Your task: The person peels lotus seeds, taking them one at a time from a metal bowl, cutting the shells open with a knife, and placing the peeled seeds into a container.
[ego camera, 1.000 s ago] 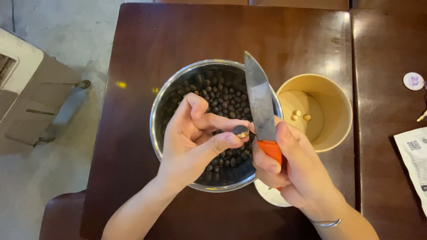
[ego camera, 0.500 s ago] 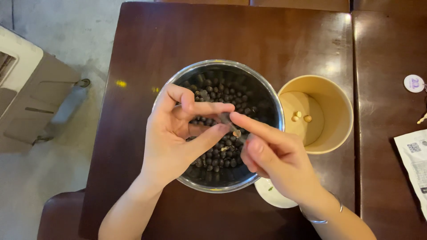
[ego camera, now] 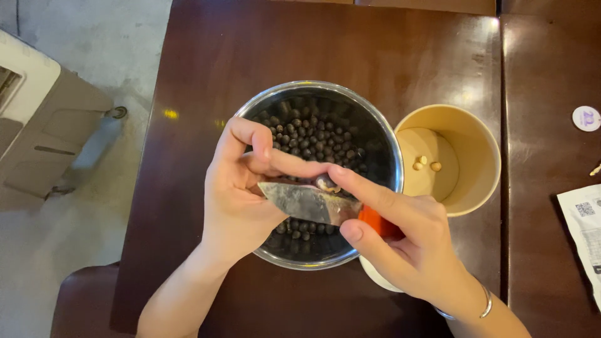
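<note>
Left hand: our left hand (ego camera: 241,200) pinched a small dark seed (ego camera: 325,183) between thumb and fingers, closed on it above the steel bowl (ego camera: 382,150).
Right hand: our right hand (ego camera: 407,241) gripped an orange-handled knife (ego camera: 307,203), its index finger stretched along the blade toward the seed.
Blade: it lay flat and pointed left, its tip against the left palm, the seed just above its spine.
Bowl: it stood mid-surface (ego camera: 206,75), holding many more dark seeds (ego camera: 316,134).
Cup: a tan paper cup (ego camera: 472,134) touched the bowl's right rim (three pale kernels (ego camera: 424,164) lay inside).
Edges: a white lid (ego camera: 375,278) showed beneath the right hand; a printed sheet (ego camera: 585,231) lay far right.
Risk: we judged that the round seed could roll under pressure and let the blade slide into the left fingers; a loosened pinch could drop it back among the others.
</note>
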